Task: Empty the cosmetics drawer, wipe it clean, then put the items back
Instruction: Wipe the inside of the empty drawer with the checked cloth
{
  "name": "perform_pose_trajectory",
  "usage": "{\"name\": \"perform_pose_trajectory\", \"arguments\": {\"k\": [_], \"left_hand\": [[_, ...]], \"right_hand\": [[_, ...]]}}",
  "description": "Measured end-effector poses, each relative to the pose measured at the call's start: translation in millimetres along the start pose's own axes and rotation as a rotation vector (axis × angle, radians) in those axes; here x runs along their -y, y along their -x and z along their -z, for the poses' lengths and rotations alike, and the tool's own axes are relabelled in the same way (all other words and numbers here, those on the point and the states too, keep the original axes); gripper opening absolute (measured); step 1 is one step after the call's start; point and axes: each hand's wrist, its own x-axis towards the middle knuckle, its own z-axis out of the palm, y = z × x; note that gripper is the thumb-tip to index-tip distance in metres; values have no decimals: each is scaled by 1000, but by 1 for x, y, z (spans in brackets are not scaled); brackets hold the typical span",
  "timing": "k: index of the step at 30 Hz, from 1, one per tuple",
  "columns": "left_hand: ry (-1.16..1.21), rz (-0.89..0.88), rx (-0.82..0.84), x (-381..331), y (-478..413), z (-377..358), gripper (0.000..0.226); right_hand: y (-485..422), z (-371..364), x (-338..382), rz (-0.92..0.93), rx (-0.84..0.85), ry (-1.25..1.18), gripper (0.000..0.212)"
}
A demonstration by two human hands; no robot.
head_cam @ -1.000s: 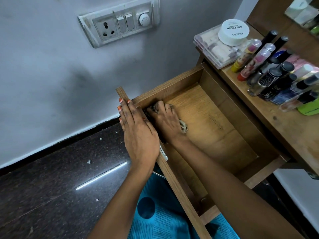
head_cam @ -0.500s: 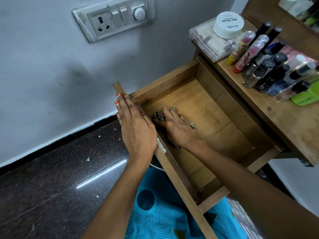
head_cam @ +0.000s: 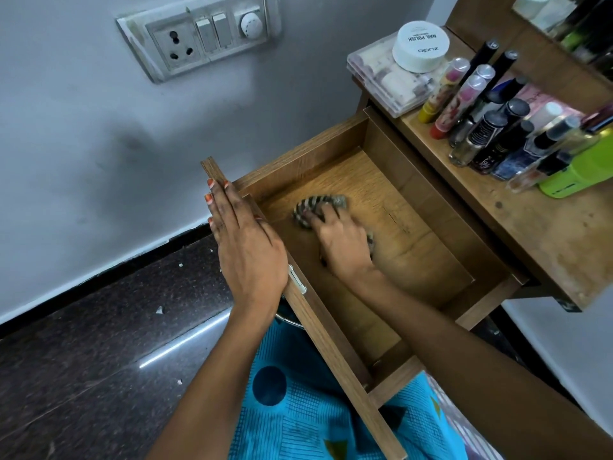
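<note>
Wiping step: left hand [head_cam: 245, 247], grip wide, braces the emptied drawer [head_cam: 414, 260] at its left rim, and right hand [head_cam: 345, 240], grip curled on the cloth [head_cam: 318, 202] far-left inside, should overlap strokes into corners.

Matt wood drawer [head_cam: 414, 257], striped cloth [head_cam: 315, 207]

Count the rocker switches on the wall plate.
2, side by side on the wall plate: one switch beside the socket, the other switch beside the round dial. None seem hidden.
</note>
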Motion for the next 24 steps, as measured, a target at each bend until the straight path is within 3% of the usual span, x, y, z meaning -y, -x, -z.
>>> {"name": "perform_pose_trajectory", "arguments": {"k": [8,13,17,24], "left_hand": [[13,-4,0,-1,0,2,56],[-5,-11,-2,1,-1,2,56],[-10,-20,3,0,-2,3,56],[5,-24,4,0,-1,4,56]], "right_hand": [[-57,7,-52,-218,-35,36,60],[-64,4,-59,-266,-64,-53,48],[-41,6,-56,-357,-51,5,47],[35,3,-59,-504,113,173,59]]}}
